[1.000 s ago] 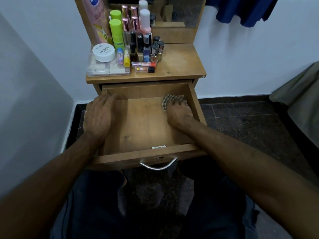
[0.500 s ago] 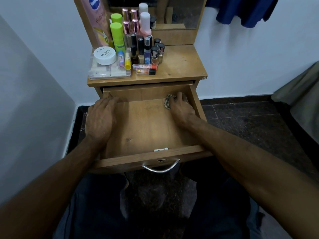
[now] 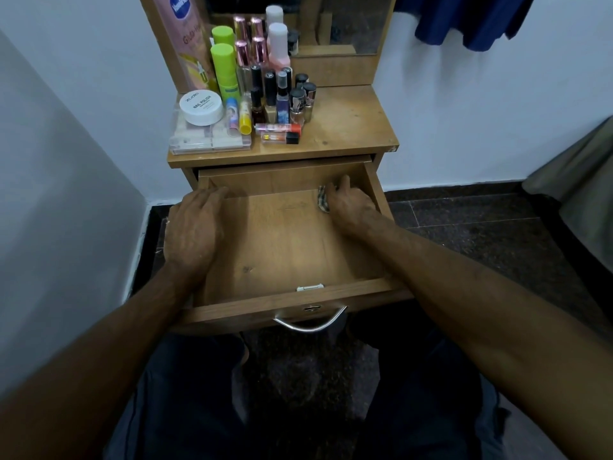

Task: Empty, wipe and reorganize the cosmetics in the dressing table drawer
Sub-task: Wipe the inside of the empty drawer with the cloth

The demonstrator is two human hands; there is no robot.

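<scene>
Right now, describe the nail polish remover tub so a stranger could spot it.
On the dressing table top, go to the cosmetics at its left. The tub sits on a clear plastic box at the front-left corner. It's the only low, round white container there; its neighbours are tall bottles.

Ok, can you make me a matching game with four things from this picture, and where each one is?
Things:
1. checked cloth
2. left hand
3. white nail polish jar
4. two tubes lying flat

Places:
A. on top of the clear plastic box
B. on the drawer's left edge
C. on the table top, in front of the standing bottles
D. under the right hand, in the drawer's back right corner

Pairs: 1-D, 2-B, 3-A, 4-C
</scene>
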